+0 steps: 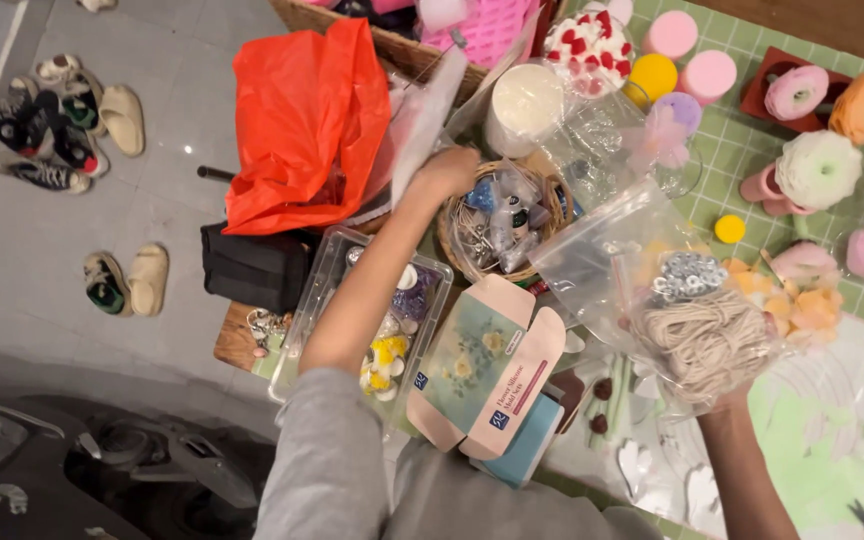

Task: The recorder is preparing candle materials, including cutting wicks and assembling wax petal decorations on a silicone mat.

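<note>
My left hand (449, 170) reaches forward over a small wicker basket (452, 245) of little packets, its fingers closed on a clear plastic bag (422, 125) that leans against the orange bag. My right hand (727, 398) holds up a clear zip bag (632, 270) from below; inside it are a bundle of beige string (702, 340) and a cluster of small silver metal pieces (687, 275). Only the fingertips of that hand show under the bag.
An orange plastic bag (302, 120) sits at the table's left edge beside a black pouch (252, 265). A clear plastic box (327, 290) of small items and an open pink-and-blue carton (482, 365) lie near me. Pastel flower-shaped pieces (817, 165) cover a green grid mat (752, 150). Shoes (102, 115) lie on the floor.
</note>
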